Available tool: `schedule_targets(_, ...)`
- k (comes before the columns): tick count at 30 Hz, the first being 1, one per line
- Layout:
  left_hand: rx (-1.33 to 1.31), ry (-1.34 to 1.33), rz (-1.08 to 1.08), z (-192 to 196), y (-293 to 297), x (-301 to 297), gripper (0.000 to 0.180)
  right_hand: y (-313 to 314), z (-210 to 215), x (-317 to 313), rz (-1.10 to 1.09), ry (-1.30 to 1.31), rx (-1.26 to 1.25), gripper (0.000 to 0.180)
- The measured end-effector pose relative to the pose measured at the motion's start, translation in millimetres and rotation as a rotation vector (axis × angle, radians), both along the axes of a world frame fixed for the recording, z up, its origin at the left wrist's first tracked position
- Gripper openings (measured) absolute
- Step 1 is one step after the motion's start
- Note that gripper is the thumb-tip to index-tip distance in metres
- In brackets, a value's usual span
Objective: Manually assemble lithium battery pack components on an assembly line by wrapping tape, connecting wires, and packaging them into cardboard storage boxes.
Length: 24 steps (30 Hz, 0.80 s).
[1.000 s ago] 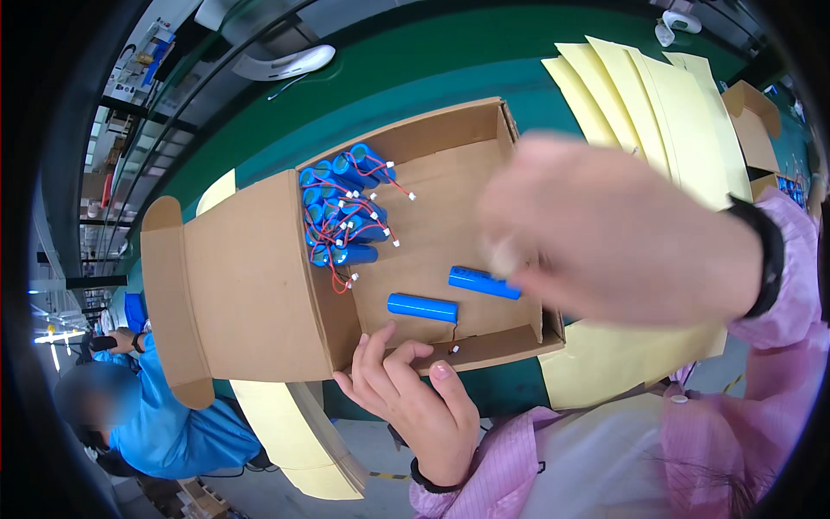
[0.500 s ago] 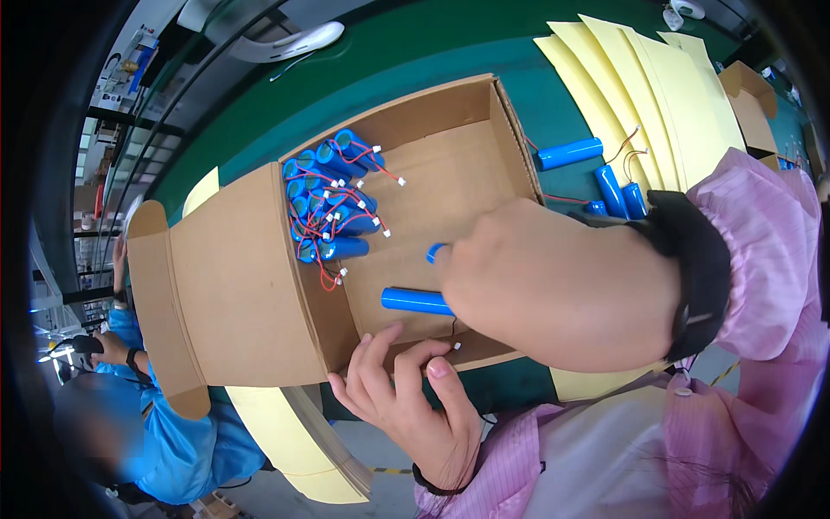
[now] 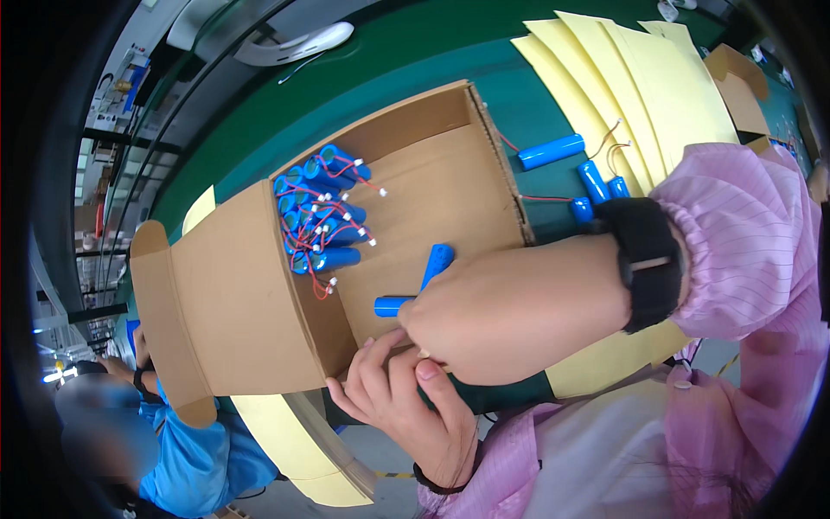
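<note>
Surface: green work table [image 3: 415, 52] under us, with a fan of pale yellow paper sheets [image 3: 640, 78] spread at its far right and more yellow sheets [image 3: 285, 441] hanging over the near edge.
Box: we work over an open brown cardboard box [image 3: 432, 199] lying on the table, its long flap [image 3: 216, 294] folded out to our left.
Packed cells: a tight cluster of blue cylindrical battery cells [image 3: 320, 216] with red wires and small white plugs sits in the far left corner of the box.
Loose cells in the box: two blue cells lie on the box floor, one [image 3: 437, 264] pointing slantwise away from us, the other [image 3: 393, 305] lying crosswise just beside our right hand.
Right hand: our right hand [image 3: 484, 320] reaches across into the box, knuckles up and fingers curled under; its fingertips are at the end of the crosswise cell, but we cannot tell whether they grip it.
Left hand: our left hand [image 3: 406, 406] is at the near wall of the box, fingers loosely spread and bent against the cardboard edge, thumb touching the underside of our right hand; it holds nothing that we can make out.
Wrist: a black band [image 3: 644, 259] sits on our right wrist below a pink striped sleeve [image 3: 743, 233].
Cells outside: several more blue cells [image 3: 553, 151] with wires lie on the table just right of the box.
Nearby: another person in a blue garment [image 3: 190, 458] is at lower left.
</note>
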State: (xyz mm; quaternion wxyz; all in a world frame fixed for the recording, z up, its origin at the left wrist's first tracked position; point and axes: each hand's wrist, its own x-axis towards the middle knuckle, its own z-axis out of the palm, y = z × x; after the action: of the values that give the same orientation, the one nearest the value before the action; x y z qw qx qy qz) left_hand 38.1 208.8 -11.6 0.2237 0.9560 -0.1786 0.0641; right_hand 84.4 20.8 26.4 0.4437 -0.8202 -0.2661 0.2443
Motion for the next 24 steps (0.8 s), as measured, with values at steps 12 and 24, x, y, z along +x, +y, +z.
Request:
schedule_targets(12,-0.322,0.002,0.077,-18.2,-2.4,-4.5,0.036,-14.5,3.2,-23.3,-0.186,-0.355,0.149,0.009)
schedule_targets(24,-0.669,-0.220,0.016,9.3,-15.0,-20.9,0.020,-122.9,88.6,-119.7,-0.690,0.262,-0.149,0.018)
